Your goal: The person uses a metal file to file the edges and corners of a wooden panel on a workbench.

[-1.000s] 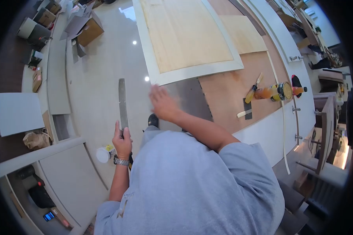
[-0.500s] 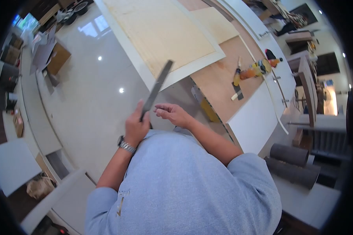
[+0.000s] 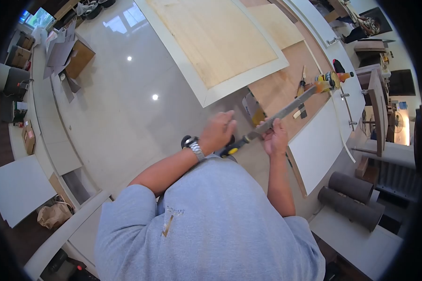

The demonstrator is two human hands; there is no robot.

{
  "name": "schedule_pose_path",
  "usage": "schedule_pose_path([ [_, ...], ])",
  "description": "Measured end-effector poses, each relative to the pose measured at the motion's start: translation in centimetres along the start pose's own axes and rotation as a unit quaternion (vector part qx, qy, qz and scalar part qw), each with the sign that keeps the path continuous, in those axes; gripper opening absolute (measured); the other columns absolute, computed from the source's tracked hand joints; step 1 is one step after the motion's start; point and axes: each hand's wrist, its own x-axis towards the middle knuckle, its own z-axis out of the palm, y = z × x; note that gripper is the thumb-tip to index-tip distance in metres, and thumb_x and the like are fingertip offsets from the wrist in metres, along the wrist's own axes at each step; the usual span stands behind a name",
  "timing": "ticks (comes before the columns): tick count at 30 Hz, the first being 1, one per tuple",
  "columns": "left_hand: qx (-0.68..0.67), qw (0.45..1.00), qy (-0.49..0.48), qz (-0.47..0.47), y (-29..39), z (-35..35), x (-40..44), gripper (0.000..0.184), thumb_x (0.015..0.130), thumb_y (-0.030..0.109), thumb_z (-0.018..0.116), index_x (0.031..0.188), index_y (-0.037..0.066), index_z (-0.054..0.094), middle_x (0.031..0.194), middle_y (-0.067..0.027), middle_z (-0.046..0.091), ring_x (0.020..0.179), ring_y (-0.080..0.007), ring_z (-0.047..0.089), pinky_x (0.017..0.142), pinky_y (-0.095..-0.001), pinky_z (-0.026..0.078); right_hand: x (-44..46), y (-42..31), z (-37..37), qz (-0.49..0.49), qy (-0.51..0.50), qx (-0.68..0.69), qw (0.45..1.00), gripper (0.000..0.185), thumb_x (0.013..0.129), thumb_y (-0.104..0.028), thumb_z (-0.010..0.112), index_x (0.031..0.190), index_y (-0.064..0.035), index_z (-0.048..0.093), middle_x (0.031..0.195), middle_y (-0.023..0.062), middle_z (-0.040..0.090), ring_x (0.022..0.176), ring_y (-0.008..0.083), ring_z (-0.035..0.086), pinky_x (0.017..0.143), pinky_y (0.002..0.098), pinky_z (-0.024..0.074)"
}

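Note:
A long flat file (image 3: 286, 111) with a black and yellow handle (image 3: 233, 147) slants across in front of my body. My right hand (image 3: 275, 138) grips its grey blade close to the handle end. The far tip points toward the bottles on the bench. My left hand (image 3: 218, 132), wearing a metal watch (image 3: 193, 145) on the wrist, is beside the handle, apart from the blade. Its fingers are extended and somewhat blurred. Beyond my hands lies a wood-faced panel (image 3: 220, 42) with a white border, its near corner overhanging the floor.
The plywood bench top (image 3: 276, 77) carries a yellow-labelled container (image 3: 330, 80), a slim wooden-handled tool (image 3: 301, 85) and a white board (image 3: 319, 159). A thin white strip (image 3: 342, 126) curves along it. Two dark rolls (image 3: 351, 208) lie at right. Cardboard (image 3: 82, 58) stands left.
The file has passed from my left hand to my right and now points rightward. My left hand has let go and moved right. The view has shifted slightly.

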Motion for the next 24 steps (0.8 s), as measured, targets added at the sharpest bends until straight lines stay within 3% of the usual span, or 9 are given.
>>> schedule_pose_path([
  [2, 0.005, 0.995, 0.031, -0.090, -2.5, -1.4, -1.5, 0.032, 0.096, 0.024, 0.058, 0.112, -0.004, 0.067, 0.105, -0.0239, 0.068, 0.093, -0.0409, 0.065, 0.083, -0.0436, 0.053, -0.6, -1.5, -1.2, -0.020, 0.015, -0.005, 1.000, 0.023, 0.104, -0.029, 0.055, 0.098, -0.0074, 0.059, 0.084, 0.0060, 0.066, 0.075, 0.0199, 0.066, 0.072, 0.0358, 0.0578],
  [4, 0.025, 0.976, -0.007, -0.216, -4.9, -3.5, -2.4, 0.040, 0.098, 0.029, 0.061, 0.116, -0.006, 0.067, 0.092, -0.0190, 0.072, 0.077, -0.0255, 0.069, 0.071, -0.0354, 0.056, -0.7, -2.1, -2.8, -0.010, 0.015, -0.026, 1.000, 0.021, 0.104, -0.028, 0.054, 0.098, -0.0078, 0.058, 0.082, 0.0051, 0.064, 0.069, 0.0175, 0.063, 0.067, 0.0335, 0.0566],
  [7, -0.130, 0.931, 0.043, -0.337, -8.9, -4.5, -3.1, 0.049, 0.098, 0.032, 0.063, 0.128, -0.007, 0.060, 0.095, -0.0160, 0.071, 0.082, -0.0186, 0.068, 0.069, -0.0323, 0.056, 0.0, -1.9, -5.0, 0.007, 0.030, -0.148, 0.989, 0.022, 0.102, -0.029, 0.058, 0.098, -0.0070, 0.059, 0.077, 0.0031, 0.060, 0.062, 0.0132, 0.058, 0.057, 0.0292, 0.0517],
  [10, -0.209, 0.904, 0.134, -0.348, -8.1, -3.7, -1.8, 0.067, 0.097, 0.034, 0.066, 0.143, -0.009, 0.043, 0.102, -0.0147, 0.068, 0.089, -0.0180, 0.067, 0.070, -0.0298, 0.056, 0.1, -1.4, -5.4, 0.013, 0.051, -0.321, 0.946, 0.027, 0.098, -0.032, 0.065, 0.097, -0.0052, 0.062, 0.072, 0.0012, 0.057, 0.059, 0.0091, 0.054, 0.050, 0.0257, 0.0441],
  [11, -0.209, 0.909, 0.125, -0.339, -7.8, -3.3, -1.1, 0.072, 0.096, 0.033, 0.067, 0.146, -0.009, 0.037, 0.106, -0.0153, 0.067, 0.091, -0.0185, 0.067, 0.071, -0.0304, 0.056, 0.0, -1.4, -5.2, 0.015, 0.060, -0.379, 0.923, 0.029, 0.096, -0.034, 0.067, 0.097, -0.0045, 0.064, 0.070, 0.0006, 0.056, 0.058, 0.0079, 0.053, 0.047, 0.0248, 0.0414],
  [14, -0.213, 0.916, 0.102, -0.324, -8.1, -3.0, 0.7, 0.084, 0.094, 0.032, 0.069, 0.152, -0.009, 0.024, 0.113, -0.0167, 0.065, 0.095, -0.0198, 0.067, 0.074, -0.0316, 0.056, 0.7, -1.0, -5.2, 0.005, 0.051, -0.377, 0.925, 0.039, 0.092, -0.038, 0.073, 0.100, -0.0006, 0.067, 0.068, -0.0009, 0.054, 0.059, 0.0071, 0.051, 0.051, 0.0254, 0.0413],
  [17, -0.231, 0.910, 0.078, -0.335, -8.5, -3.2, 2.0, 0.085, 0.094, 0.030, 0.070, 0.152, -0.010, 0.022, 0.116, -0.0171, 0.064, 0.098, -0.0210, 0.066, 0.077, -0.0322, 0.056, 3.2, -0.6, -6.5, -0.056, 0.043, -0.434, 0.898, 0.043, 0.091, -0.033, 0.072, 0.115, 0.0020, 0.065, 0.078, 0.0064, 0.065, 0.069, 0.0140, 0.061, 0.063, 0.0302, 0.0499],
  [20, -0.259, 0.891, 0.079, -0.363, -8.3, -3.6, 2.1, 0.084, 0.095, 0.028, 0.069, 0.152, -0.010, 0.021, 0.119, -0.0170, 0.062, 0.102, -0.0230, 0.066, 0.080, -0.0334, 0.055, 5.5, 0.2, -7.0, -0.241, 0.027, -0.466, 0.851, 0.051, 0.092, -0.030, 0.069, 0.133, -0.0010, 0.058, 0.099, 0.0175, 0.072, 0.087, 0.0246, 0.069, 0.081, 0.0348, 0.0526],
  [24, -0.322, 0.850, 0.136, -0.393, -7.2, -3.0, 2.8, 0.072, 0.099, 0.025, 0.063, 0.150, -0.009, 0.026, 0.119, -0.0151, 0.060, 0.103, -0.0250, 0.065, 0.083, -0.0357, 0.055, 5.3, -1.9, -5.6, -0.167, 0.011, -0.521, 0.837, 0.056, 0.094, -0.030, 0.063, 0.143, -0.0075, 0.051, 0.117, 0.0252, 0.068, 0.105, 0.0350, 0.068, 0.092, 0.0388, 0.0508],
])
